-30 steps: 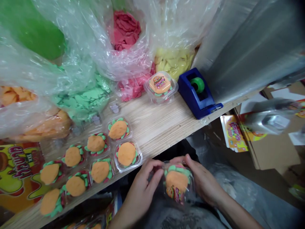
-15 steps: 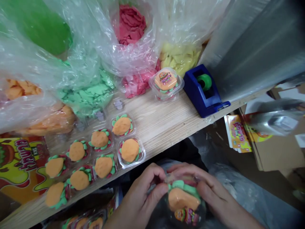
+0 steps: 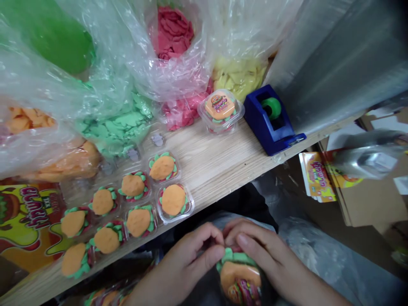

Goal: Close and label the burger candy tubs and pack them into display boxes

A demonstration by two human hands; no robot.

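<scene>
Wooden worktop (image 3: pixel 204 170) holds rows of burger-shaped pieces in clear square tubs (image 3: pixel 174 202), with a blue tape dispenser (image 3: pixel 269 121) near the back edge. Left hand (image 3: pixel 188 259) and right hand (image 3: pixel 266 255) are curled closed, fingertips meeting at the top edge of a burger tub (image 3: pixel 239 282), held just off the worktop's near edge.

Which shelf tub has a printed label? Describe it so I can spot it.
On the wooden shelf, find the blue tape dispenser. Just left of it sits a clear burger tub, the only one there with a printed label on top.
</scene>
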